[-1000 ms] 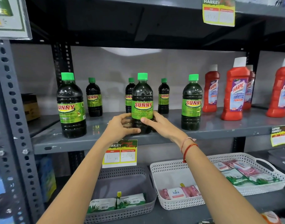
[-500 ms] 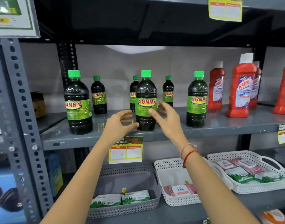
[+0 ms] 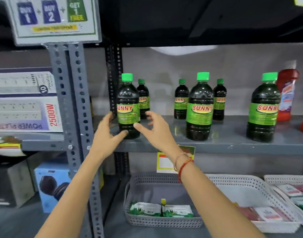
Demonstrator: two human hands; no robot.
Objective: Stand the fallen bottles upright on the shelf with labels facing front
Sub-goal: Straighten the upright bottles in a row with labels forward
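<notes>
Dark Sunny bottles with green caps stand upright on the grey shelf (image 3: 224, 134). The leftmost front bottle (image 3: 128, 107) shows its green label turned slightly left. My left hand (image 3: 107, 134) is open just left of its base, thumb close to the bottom. My right hand (image 3: 155, 129) is open just right of it, fingers spread, apart from the bottle. The middle front bottle (image 3: 200, 109) and the right front bottle (image 3: 264, 110) face forward. Three smaller bottles stand behind: one (image 3: 143, 98) at the left, two (image 3: 181, 100) (image 3: 219, 100) at the middle.
A red Harpic bottle (image 3: 287, 95) stands at the shelf's right end. Perforated grey uprights (image 3: 70, 109) flank the left. Below are a grey basket (image 3: 164, 203) and white baskets (image 3: 250, 200) with sachets. Boxes (image 3: 25, 102) fill the left shelving.
Both hands let go of the middle front bottle and moved left to either side of the leftmost bottle. The view swung left.
</notes>
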